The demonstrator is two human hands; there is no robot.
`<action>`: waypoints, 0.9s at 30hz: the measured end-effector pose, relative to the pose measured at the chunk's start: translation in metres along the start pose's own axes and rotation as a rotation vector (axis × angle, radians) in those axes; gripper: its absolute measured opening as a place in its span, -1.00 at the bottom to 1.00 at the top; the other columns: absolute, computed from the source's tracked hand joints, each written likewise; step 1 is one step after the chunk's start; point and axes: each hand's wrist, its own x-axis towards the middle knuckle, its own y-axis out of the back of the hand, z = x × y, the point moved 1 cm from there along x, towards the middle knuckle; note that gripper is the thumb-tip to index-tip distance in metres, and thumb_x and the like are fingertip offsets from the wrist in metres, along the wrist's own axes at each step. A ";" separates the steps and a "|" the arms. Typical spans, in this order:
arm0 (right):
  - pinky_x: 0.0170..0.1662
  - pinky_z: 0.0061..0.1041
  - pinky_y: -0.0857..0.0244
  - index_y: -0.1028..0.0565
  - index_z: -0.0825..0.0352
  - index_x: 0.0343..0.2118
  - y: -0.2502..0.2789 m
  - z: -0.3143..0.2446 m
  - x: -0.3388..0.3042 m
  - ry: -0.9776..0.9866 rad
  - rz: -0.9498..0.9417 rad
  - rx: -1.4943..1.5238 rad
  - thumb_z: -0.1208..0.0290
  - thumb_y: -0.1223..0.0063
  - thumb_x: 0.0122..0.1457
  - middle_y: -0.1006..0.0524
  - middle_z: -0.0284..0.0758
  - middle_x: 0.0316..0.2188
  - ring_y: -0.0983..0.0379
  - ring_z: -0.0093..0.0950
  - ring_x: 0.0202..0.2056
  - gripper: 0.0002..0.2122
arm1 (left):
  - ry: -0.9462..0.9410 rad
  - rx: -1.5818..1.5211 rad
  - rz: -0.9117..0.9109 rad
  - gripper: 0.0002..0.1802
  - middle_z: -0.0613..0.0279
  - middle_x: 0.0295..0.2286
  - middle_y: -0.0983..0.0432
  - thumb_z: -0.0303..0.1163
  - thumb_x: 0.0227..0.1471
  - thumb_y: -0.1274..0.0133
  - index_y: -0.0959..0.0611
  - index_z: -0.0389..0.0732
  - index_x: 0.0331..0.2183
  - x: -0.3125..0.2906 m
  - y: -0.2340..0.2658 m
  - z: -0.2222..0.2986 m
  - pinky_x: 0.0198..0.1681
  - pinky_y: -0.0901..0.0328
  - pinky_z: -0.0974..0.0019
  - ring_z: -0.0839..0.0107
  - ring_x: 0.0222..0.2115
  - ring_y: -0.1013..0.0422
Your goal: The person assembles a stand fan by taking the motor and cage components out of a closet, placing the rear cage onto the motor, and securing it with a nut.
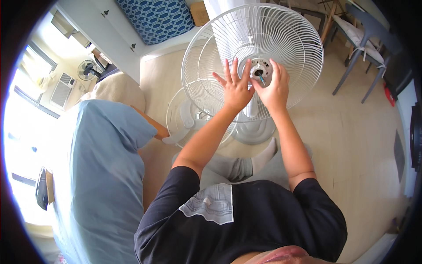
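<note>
In front of me stands a white fan with its blades off, its wire rear grille (200, 66) facing me. At the hub is a white plastic ring nut (259, 72), with the thin motor shaft (261, 79) sticking out of its middle. My right hand (274, 88) curves its thumb and fingers around the nut's right side. My left hand (237, 91) is at the nut's left side, fingers spread, index and thumb nearest the ring; whether they touch it is hard to tell. Below the grille shows the round grey base (255, 133).
On the floor to the left lie the front grille (175, 103) and grey fan blades (187, 115). A bed with a blue cover (105, 176) fills the left side. Grey chairs (365, 44) stand far right. A patterned blue cushion (154, 20) lies at the back.
</note>
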 end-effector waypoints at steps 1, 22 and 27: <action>-0.19 -0.31 -0.29 -0.42 0.27 -0.20 -0.001 -0.003 0.000 0.042 -0.024 0.006 0.43 -0.25 -0.15 -0.40 -0.26 -0.26 -0.34 -0.22 -0.23 -0.61 | -0.004 0.019 0.000 -0.21 0.01 0.13 0.13 -0.07 -0.22 -0.14 -0.30 0.04 0.10 0.000 0.004 -0.002 0.07 0.62 -0.38 -0.12 0.19 0.32; -0.21 -0.45 -0.34 -0.40 0.36 -0.18 -0.010 0.018 -0.015 -0.004 -0.046 0.190 0.53 -0.22 -0.11 -0.39 -0.21 -0.24 -0.40 -0.33 -0.22 -0.63 | 1.266 -1.399 -0.221 -0.39 0.05 0.02 -0.25 0.03 0.14 0.23 -0.22 -0.16 0.09 -0.065 0.077 -0.067 0.07 -0.04 0.09 0.21 0.06 -0.17; -0.19 -0.35 -0.31 -0.40 0.37 -0.23 -0.016 0.014 -0.025 -0.204 0.032 0.120 0.49 -0.25 -0.13 -0.40 -0.27 -0.27 -0.38 -0.32 -0.18 -0.65 | 1.241 -1.388 -0.207 -0.40 0.07 0.03 -0.24 0.07 0.14 0.26 -0.25 -0.12 0.08 -0.059 0.075 -0.066 0.07 -0.02 0.07 0.23 0.08 -0.15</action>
